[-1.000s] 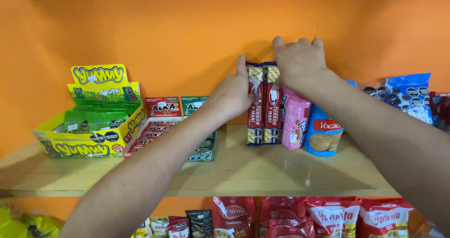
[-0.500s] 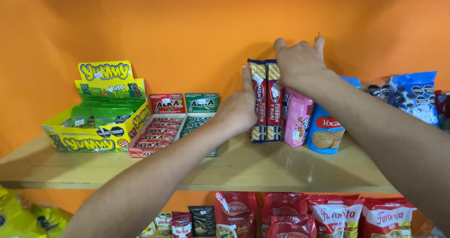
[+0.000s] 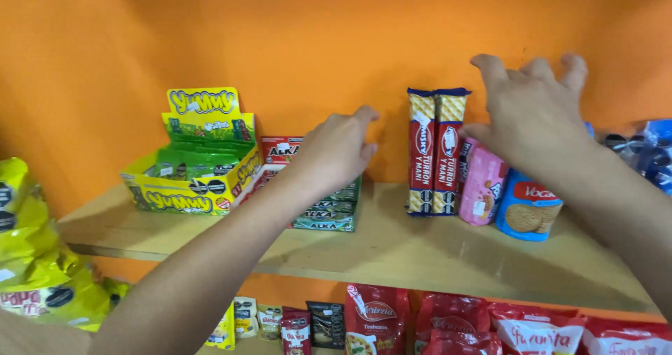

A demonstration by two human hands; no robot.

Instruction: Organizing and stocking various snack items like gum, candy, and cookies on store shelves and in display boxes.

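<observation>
1. On the wooden shelf (image 3: 392, 250), against the orange wall (image 3: 315, 40), two tall red biscuit packs (image 3: 435, 152) stand upright side by side, touching each other, with yellow checked ends at top and bottom.
2. Just left of those packs hovers the left hand (image 3: 336, 148), its fingers (image 3: 364, 117) loosely curled and spread, holding nothing; a narrow gap of wall shows between the fingertips and the nearer pack.
3. Up and to the right of the packs, the right hand (image 3: 535, 114) is spread wide, fingers (image 3: 490, 67) splayed and empty. Its thumb lies close beside the right pack's upper half; whether it touches cannot be told.
4. Under the right hand, a pink round pack (image 3: 483, 183) leans just beside the red packs, and a blue biscuit pack (image 3: 526, 207) leans against the pink one.
5. Below the left hand, flat green cartons (image 3: 329, 211) lie stacked on the shelf, partly hidden by the wrist.
6. Farther left stands an open yellow display box (image 3: 192, 180) with green sachets inside, and a red carton (image 3: 280, 148) sits between it and the left hand.
7. Beneath the shelf, red snack bags (image 3: 378, 316) line a lower row.
</observation>
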